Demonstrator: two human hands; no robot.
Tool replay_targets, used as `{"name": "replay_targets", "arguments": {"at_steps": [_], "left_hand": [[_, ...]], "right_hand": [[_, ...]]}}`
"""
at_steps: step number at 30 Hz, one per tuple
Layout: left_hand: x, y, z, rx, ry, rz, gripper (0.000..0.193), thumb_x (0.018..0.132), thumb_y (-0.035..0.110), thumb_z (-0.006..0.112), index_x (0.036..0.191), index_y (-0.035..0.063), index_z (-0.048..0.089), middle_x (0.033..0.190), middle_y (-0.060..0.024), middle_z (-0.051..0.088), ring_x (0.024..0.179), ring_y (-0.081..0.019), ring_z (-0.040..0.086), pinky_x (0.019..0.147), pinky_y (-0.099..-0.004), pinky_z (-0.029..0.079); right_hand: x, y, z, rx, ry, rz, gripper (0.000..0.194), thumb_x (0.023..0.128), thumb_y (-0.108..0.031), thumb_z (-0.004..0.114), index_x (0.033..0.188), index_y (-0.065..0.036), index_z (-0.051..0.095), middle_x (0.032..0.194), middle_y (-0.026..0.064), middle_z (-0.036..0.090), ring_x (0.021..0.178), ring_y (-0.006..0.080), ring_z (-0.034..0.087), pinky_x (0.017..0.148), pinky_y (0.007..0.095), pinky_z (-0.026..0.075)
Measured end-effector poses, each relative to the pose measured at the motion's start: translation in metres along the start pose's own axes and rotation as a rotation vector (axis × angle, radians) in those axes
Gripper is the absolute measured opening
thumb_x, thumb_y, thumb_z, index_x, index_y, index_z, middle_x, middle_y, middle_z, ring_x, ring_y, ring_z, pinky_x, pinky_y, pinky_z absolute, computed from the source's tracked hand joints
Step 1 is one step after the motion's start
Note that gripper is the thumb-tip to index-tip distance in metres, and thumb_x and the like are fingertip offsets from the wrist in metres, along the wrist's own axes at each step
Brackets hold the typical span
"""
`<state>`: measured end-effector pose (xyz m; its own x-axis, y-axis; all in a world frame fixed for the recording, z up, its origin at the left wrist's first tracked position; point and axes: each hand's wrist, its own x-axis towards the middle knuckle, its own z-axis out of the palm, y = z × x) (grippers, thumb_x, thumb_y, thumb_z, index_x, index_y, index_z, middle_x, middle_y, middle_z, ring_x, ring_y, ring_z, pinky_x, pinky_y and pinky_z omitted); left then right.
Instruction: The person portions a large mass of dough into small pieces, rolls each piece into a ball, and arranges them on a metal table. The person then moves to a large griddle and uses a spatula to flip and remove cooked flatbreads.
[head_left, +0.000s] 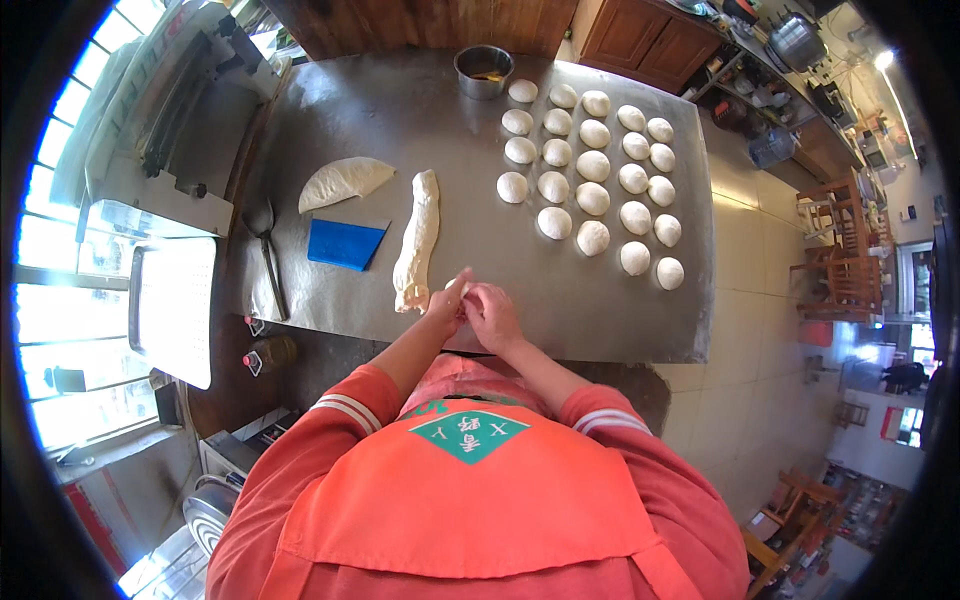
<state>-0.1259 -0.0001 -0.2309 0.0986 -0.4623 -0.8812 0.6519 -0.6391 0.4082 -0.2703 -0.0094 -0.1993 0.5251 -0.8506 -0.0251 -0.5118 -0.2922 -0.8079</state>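
My left hand (444, 306) and my right hand (491, 313) meet at the near edge of a metal work table (465, 217), closed around a small piece of dough (455, 285) that my fingers mostly hide. Just left of them lies a long dough roll (418, 236), its near end torn. Farther left are a half-round slab of dough (341, 182) and a blue dough scraper (345, 244). Several round dough balls (593, 166) stand in rows on the right part of the table.
A steel pot (484, 73) holding some liquid stands at the far edge. A metal ladle (268, 251) lies at the table's left end. Beyond that end are a white machine (157, 202) and a white tray (176, 311). Bottles with red caps (270, 355) stand below the near left edge.
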Motion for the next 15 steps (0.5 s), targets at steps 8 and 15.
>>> {"name": "replay_targets", "arguments": {"at_steps": [8, 15], "left_hand": [[-0.077, 0.023, 0.036, -0.253, -0.153, 0.203, 0.033, 0.096, 0.015, 0.066, 0.125, 0.0005, 0.058, 0.118, -0.0109, 0.062, 0.111, -0.0235, 0.061, 0.097, -0.0416, 0.05], [-0.114, 0.049, 0.042, -0.191, -0.559, 0.441, 0.043, 0.103, 0.025, 0.052, 0.139, -0.0004, 0.052, 0.132, -0.0112, 0.061, 0.123, -0.0218, 0.058, 0.106, -0.0377, 0.045]], "right_hand": [[0.041, -0.012, -0.043, -0.143, 0.353, 0.33, 0.036, 0.103, -0.036, 0.051, 0.086, -0.004, 0.058, 0.086, 0.0195, 0.068, 0.075, 0.0433, 0.063, 0.065, 0.0535, 0.05], [0.049, -0.098, -0.084, 0.115, 0.338, -0.002, 0.038, 0.091, -0.04, 0.07, 0.083, -0.008, 0.053, 0.075, 0.0072, 0.063, 0.067, 0.0357, 0.065, 0.061, 0.0463, 0.052]]}}
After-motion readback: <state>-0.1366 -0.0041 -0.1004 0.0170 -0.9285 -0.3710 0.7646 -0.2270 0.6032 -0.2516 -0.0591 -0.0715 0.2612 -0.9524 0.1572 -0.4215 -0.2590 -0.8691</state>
